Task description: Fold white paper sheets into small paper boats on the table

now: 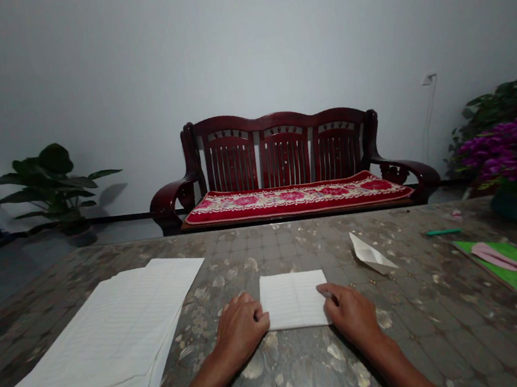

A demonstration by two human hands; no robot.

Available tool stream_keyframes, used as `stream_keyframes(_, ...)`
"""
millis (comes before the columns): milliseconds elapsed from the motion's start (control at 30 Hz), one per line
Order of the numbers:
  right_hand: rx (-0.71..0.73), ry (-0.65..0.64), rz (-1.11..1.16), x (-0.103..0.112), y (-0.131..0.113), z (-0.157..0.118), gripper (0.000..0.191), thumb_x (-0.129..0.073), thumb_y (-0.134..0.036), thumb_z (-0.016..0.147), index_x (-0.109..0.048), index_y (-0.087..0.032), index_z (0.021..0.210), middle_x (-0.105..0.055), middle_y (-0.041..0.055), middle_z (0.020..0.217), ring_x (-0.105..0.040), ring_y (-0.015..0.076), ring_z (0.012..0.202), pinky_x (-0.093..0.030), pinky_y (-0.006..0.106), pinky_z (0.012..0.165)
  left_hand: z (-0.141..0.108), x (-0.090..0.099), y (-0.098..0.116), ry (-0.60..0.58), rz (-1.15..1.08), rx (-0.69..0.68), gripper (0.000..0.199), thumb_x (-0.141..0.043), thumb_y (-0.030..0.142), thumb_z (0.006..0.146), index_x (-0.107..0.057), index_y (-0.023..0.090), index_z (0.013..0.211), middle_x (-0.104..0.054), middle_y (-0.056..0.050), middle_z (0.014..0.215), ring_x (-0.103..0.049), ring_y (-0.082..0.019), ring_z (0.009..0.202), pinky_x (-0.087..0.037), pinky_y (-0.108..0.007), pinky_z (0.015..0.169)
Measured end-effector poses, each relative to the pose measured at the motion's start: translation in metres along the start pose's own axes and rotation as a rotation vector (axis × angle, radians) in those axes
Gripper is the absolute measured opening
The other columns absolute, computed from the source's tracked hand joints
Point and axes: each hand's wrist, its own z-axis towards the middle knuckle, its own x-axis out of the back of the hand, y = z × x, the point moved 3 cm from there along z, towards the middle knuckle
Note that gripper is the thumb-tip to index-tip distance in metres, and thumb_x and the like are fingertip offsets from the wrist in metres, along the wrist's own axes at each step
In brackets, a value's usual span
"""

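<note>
A folded sheet of lined white paper point(295, 301) lies flat on the table in front of me, with a faint crease down its middle. At its left edge is my left hand point(241, 324), fingers curled and thumb against the paper's lower left corner. My right hand point(353, 313) closes on the right edge, its index finger reaching over the upper part and the other fingers tucked in. A small folded paper piece point(371, 255) stands tilted beyond my right hand.
A stack of lined paper sheets point(101, 341) spreads across the left of the patterned table point(246, 385). To the right lie a green pen point(443, 232) and a green booklet point(500, 260), near purple flowers point(514, 150). Behind the table stands a wooden bench point(284, 152).
</note>
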Motion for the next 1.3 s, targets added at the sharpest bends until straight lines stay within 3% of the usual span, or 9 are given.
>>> stream_keyframes(233, 0.102, 0.038, -0.015, -0.004, -0.002, -0.002, 0.046, -0.048, -0.014, 0.079, -0.075, -0.024, 0.116, -0.076, 0.0077, 0.107, -0.069, 0.0258, 0.100, -0.051, 0.037, 0.088, -0.005, -0.002, 0.003, 0.029, 0.016, -0.054, 0.016, -0.050, 0.018, 0.079, -0.060, 0.018, 0.066, -0.063, -0.006, 0.086, -0.057, -0.023, 0.087, -0.035, -0.033, 0.075)
stream_keyframes(567, 0.102, -0.010, -0.101, -0.002, -0.009, -0.005, 0.047, -0.050, -0.013, 0.079, -0.073, -0.026, 0.118, -0.075, 0.0058, 0.113, -0.068, 0.0242, 0.101, -0.048, 0.032, 0.086, -0.015, -0.002, 0.000, 0.063, -0.023, -0.017, 0.014, -0.051, 0.020, 0.083, -0.061, 0.019, 0.073, -0.063, -0.003, 0.089, -0.058, -0.022, 0.090, -0.036, -0.032, 0.078)
stream_keyframes(833, 0.129, -0.023, -0.215, 0.004, -0.017, -0.012, 0.043, -0.051, -0.016, 0.081, -0.074, -0.030, 0.115, -0.076, 0.0056, 0.097, -0.067, 0.0245, 0.094, -0.043, 0.030, 0.077, -0.017, -0.002, 0.005, 0.073, 0.054, -0.032, 0.016, -0.048, 0.018, 0.082, -0.062, 0.019, 0.076, -0.063, -0.005, 0.093, -0.057, -0.023, 0.092, -0.036, -0.035, 0.080)
stream_keyframes(1300, 0.231, 0.033, -0.272, -0.001, -0.011, -0.024, 0.029, -0.057, -0.014, 0.080, -0.073, -0.027, 0.101, -0.075, 0.0032, 0.089, -0.062, 0.0216, 0.089, -0.033, 0.028, 0.071, -0.019, -0.002, 0.005, 0.076, 0.039, -0.028, 0.013, -0.050, 0.020, 0.081, -0.062, 0.021, 0.077, -0.063, -0.003, 0.092, -0.058, -0.023, 0.094, -0.034, -0.036, 0.081)
